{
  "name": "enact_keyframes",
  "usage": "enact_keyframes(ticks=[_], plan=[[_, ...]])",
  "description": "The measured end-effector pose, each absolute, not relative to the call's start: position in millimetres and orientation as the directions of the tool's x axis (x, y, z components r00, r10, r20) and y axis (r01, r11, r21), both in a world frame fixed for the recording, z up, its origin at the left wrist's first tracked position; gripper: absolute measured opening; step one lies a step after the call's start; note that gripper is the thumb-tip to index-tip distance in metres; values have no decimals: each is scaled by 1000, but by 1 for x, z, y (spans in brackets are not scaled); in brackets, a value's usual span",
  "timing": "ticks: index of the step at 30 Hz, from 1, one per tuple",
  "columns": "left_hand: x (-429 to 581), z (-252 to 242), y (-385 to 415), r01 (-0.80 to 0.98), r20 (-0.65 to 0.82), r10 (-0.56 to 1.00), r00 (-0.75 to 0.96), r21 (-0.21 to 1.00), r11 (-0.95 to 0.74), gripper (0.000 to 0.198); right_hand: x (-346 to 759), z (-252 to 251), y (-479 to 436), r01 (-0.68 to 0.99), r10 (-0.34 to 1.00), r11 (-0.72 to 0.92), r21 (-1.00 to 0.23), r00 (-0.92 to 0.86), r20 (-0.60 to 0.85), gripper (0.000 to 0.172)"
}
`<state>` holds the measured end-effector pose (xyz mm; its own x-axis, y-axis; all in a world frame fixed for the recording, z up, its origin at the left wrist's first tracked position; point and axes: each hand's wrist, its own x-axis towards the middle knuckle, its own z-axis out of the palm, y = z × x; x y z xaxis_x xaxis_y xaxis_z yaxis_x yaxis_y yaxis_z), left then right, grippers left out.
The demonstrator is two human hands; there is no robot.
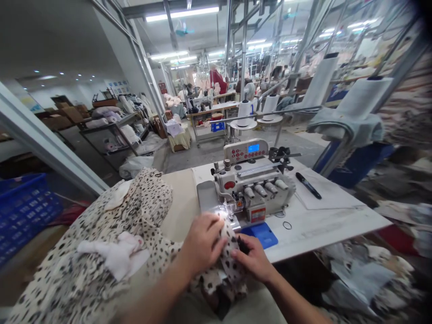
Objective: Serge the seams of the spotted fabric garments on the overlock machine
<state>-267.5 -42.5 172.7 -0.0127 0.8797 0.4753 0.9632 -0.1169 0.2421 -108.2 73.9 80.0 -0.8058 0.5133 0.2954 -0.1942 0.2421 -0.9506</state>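
Observation:
An overlock sewing machine [254, 191] with a lit blue display stands on the table in front of me. A strip of cream fabric with black spots [231, 263] runs from its needle area down towards me. My left hand [205, 240] presses on this fabric close to the presser foot, fingers bent over its left edge. On the other side, my right hand [254, 257] pinches the fabric's right edge between thumb and fingers. Something dark shows by the right fingers, too unclear to name. The fabric's lower end hangs in folds below both hands.
A large heap of spotted fabric [148, 202] lies left, with a white-pink cloth piece [118, 254] on it. A black marker [308, 185] and a small black ring [287, 225] lie right of the machine. Thread cones [245, 113] stand behind. A blue basket [29, 211] is far left.

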Motion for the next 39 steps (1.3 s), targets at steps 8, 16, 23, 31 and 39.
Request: enact_keyframes(ticks=[8, 16, 23, 31, 39], plan=[[-250, 157, -44, 938, 518, 850, 89, 244, -247, 40, -108, 72, 72, -182, 590, 223, -958, -757, 281, 30], [-256, 161, -39, 962, 522, 852, 40, 211, -175, 37, -108, 70, 69, -185, 632, 132, -974, -741, 226, 34], [-247, 159, -39, 993, 553, 833, 20, 87, -82, 32, -111, 69, 69, -213, 640, 134, -968, -727, 249, 33], [-239, 156, -40, 992, 556, 826, 95, 18, -126, 32, -114, 73, 69, -263, 648, 84, -961, -718, 253, 34], [-236, 155, -37, 987, 547, 830, 108, 39, -154, 30, -113, 74, 70, -251, 671, 18, -968, -714, 198, 38]])
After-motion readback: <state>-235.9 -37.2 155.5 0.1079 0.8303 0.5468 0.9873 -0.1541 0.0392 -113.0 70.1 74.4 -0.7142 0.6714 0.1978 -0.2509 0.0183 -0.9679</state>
